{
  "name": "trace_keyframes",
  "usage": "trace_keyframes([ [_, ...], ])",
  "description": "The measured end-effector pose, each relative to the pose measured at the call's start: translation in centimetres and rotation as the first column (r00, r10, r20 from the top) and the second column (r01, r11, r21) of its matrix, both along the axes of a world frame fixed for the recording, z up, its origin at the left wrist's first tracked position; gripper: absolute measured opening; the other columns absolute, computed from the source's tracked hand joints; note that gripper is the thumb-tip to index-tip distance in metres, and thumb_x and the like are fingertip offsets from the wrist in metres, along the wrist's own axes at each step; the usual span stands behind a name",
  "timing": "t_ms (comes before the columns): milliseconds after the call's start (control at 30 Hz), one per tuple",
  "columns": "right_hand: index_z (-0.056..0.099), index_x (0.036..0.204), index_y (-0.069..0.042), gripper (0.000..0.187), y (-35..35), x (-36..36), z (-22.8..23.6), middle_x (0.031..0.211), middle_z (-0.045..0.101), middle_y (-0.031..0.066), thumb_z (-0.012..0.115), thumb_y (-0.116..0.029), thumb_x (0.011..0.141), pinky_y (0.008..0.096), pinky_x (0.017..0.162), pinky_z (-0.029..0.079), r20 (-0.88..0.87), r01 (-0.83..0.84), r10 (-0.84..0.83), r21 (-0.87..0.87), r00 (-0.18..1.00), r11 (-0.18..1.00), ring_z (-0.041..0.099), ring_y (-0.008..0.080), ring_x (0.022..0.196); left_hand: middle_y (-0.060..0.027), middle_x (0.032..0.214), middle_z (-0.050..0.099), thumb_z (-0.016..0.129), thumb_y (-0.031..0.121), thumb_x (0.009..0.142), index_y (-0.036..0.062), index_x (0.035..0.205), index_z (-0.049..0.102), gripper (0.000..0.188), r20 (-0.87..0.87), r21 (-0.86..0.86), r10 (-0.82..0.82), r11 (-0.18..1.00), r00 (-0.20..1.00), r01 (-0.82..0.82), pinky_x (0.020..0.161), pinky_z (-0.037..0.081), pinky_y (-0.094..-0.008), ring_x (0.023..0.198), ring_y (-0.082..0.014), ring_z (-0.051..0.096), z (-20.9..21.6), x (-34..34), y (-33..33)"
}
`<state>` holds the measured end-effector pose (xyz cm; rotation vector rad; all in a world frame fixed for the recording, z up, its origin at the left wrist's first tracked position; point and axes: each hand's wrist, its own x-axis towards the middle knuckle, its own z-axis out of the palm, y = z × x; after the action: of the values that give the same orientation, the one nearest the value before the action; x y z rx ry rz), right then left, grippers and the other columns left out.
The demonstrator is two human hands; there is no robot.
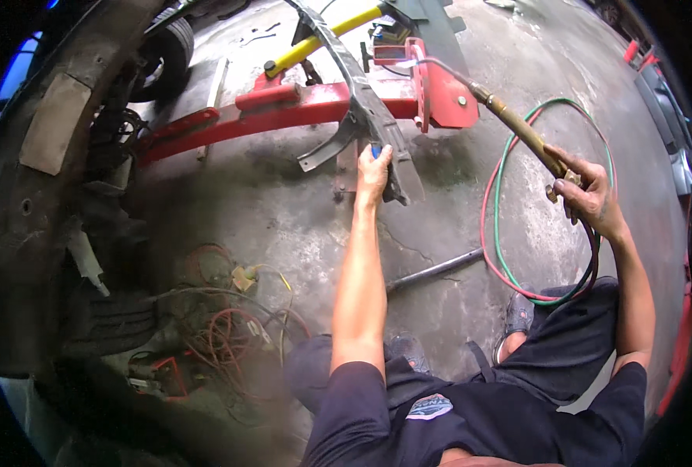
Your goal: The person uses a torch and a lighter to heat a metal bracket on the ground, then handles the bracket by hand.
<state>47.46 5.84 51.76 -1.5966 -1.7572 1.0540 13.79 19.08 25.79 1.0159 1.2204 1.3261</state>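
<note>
Close to the middle of the view, just past twelve o'clock, the fingers of our left hand [371, 175] are curled tight around a small blue object [376, 150], mostly hidden, against a long grey metal strip [369, 101]. We judge this strip stiff but thin, awkward through its length and perhaps sharp along the edges, so best held where its lower part is broad. From those fingers it runs up toward eleven o'clock, with a short end toward five, crossing a red beam [307, 109]; we cannot tell whether they touch.

Toward three o'clock, the fingers of our right hand [587, 191] are clamped around the valve end of a brass torch [509, 117]. It reaches from them toward ten o'clock. It is probably rigid and fairly heavy, tugged by its red and green hoses [503, 233], and safest gripped there, well away from the slim tip.
</note>
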Motion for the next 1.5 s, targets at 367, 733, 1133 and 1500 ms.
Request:
trace_keyframes([
  [367,0.055,0.143,-0.005,0.059,-1.4,1.3,1.4,0.075,0.065,0.0042,0.066,-0.016,0.086,0.0245,0.044,0.044,0.000,0.055,-0.055,-0.007,0.998,0.998,0.055,0.0079,0.049,-0.0159,0.084,0.065,0.074,0.026,0.082,-0.0065,0.089,0.058,0.037,-0.248,0.012,0.072,0.997,0.966,-0.071,0.071,0.050,-0.0407,0.080,-0.0209,0.062,5.1,2.4,2.6],
  [733,0.054,0.145,-0.005,0.061,-1.7,4.3,0.1,0.073,0.063,0.0017,0.067,-0.021,0.088,0.0241,0.042,0.043,-0.013,0.036,-0.036,0.057,0.999,0.998,0.055,0.0066,0.049,-0.0138,0.091,0.070,0.070,0.024,0.084,-0.0103,0.106,0.066,0.041,-0.467,-0.107,-0.104,0.992,0.878,0.061,0.074,0.053,-0.0385,0.082,-0.0207,0.065,14.0,-1.8,-0.9],
  [1133,0.056,0.145,-0.011,0.054,-0.8,1.4,-0.8,0.074,0.061,-0.0009,0.066,-0.017,0.092,0.0192,0.045,0.039,-0.095,-0.084,0.085,0.020,0.992,0.996,0.048,0.0022,0.051,-0.0268,0.089,0.070,0.063,0.014,0.089,-0.0015,0.103,0.052,0.024,-0.913,-0.269,-0.231,0.960,0.336,-0.072,0.079,0.051,-0.0579,0.089,-0.0479,0.068,2.0,-9.7,-15.4],
  [1500,0.059,0.142,-0.011,0.057,-2.4,2.9,-3.4,0.068,0.059,-0.0015,0.070,-0.018,0.086,0.0219,0.043,0.038,0.043,-0.145,0.145,-0.001,0.989,0.989,0.050,0.0039,0.050,-0.0293,0.089,0.066,0.058,0.009,0.089,-0.0035,0.101,0.054,0.018,-0.803,-0.338,-0.327,0.938,0.498,0.072,0.073,0.048,-0.0515,0.087,-0.0472,0.066,-6.0,-8.4,-16.7],
])
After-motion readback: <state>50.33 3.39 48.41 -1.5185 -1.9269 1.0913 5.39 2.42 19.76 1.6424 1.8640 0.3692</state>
